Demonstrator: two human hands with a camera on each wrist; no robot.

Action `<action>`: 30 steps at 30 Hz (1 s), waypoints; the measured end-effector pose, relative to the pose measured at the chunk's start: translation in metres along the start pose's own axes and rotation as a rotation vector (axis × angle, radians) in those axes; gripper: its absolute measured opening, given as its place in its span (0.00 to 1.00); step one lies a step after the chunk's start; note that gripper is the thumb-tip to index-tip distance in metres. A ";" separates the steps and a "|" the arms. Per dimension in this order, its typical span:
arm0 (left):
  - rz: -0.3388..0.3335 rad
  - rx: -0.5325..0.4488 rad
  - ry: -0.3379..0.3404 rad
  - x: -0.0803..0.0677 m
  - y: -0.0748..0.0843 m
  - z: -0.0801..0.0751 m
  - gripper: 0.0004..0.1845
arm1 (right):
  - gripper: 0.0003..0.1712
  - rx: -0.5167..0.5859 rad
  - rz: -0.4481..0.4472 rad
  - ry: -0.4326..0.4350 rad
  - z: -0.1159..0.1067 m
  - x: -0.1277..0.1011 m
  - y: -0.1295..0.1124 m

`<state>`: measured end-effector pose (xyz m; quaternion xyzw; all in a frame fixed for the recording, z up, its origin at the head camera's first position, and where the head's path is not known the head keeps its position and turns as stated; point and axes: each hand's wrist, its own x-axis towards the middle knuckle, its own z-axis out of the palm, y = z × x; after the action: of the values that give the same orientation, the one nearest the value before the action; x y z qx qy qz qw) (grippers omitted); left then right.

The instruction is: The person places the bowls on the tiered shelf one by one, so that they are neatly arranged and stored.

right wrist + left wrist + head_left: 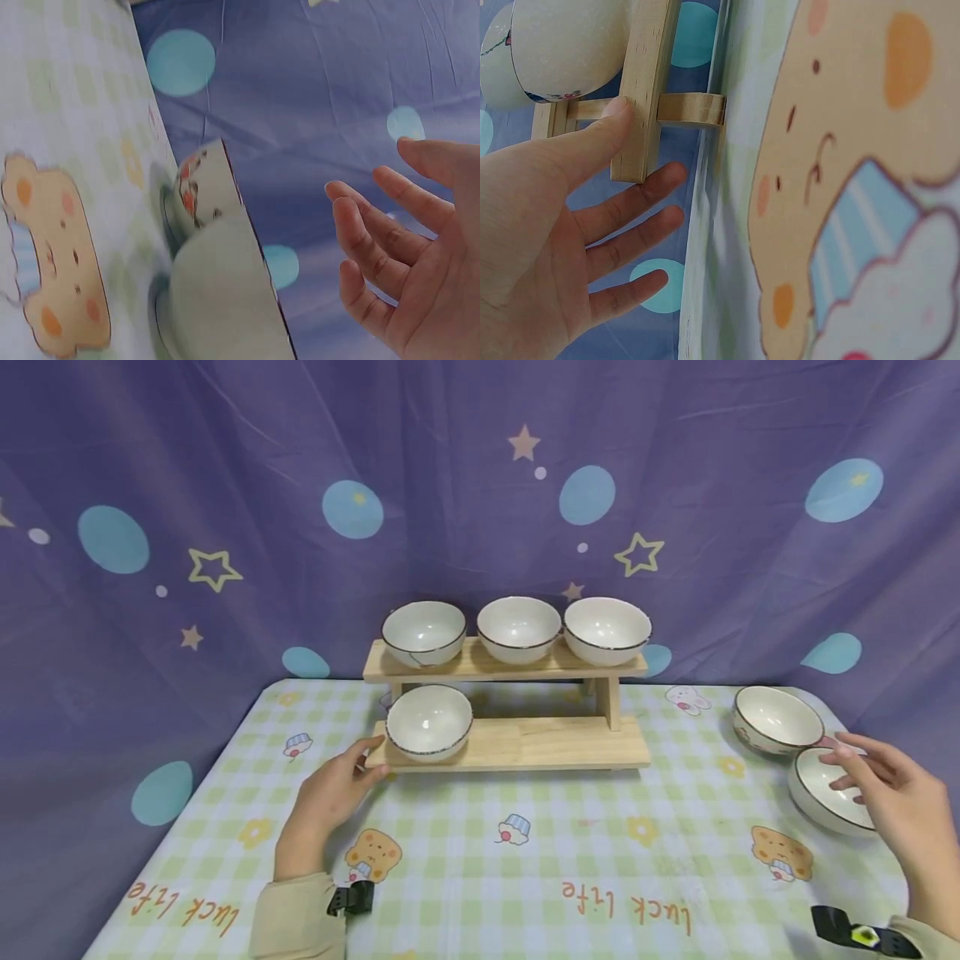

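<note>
My left hand (330, 793) is at the left end of the wooden two-tier shelf (555, 743). Its thumb touches the lower board's edge in the left wrist view, the other fingers spread loosely past the board end. Just above that hand, a white dark-rimmed bowl (429, 723) sits on the lower board. On the table at the right, my right hand (903, 793) hovers over a white bowl (821, 797), fingers loosely bent and apart from the rim in the right wrist view. Close behind it stands another bowl (778, 720) with a red pattern outside.
Along the upper board stand a left bowl (424, 631), a middle bowl (519, 628) and a right bowl (607, 628). A green checked tablecloth (465, 877) covers the table. Behind everything hangs a purple curtain (465, 460) with stars and blue spots.
</note>
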<state>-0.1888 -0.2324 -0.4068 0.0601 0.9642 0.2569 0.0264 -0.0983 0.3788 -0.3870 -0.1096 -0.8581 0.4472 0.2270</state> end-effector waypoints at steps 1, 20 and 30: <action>-0.001 0.000 0.000 0.000 0.000 0.000 0.31 | 0.16 0.015 0.001 0.012 -0.002 0.000 0.003; -0.017 -0.026 0.002 -0.002 0.001 0.004 0.32 | 0.24 -0.024 -0.018 0.181 -0.043 0.041 0.182; -0.012 -0.017 0.000 -0.001 0.001 0.003 0.32 | 0.35 -0.088 0.153 0.109 -0.056 0.035 0.205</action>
<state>-0.1871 -0.2297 -0.4090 0.0539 0.9624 0.2648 0.0286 -0.1041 0.5508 -0.5167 -0.2088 -0.8523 0.4187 0.2338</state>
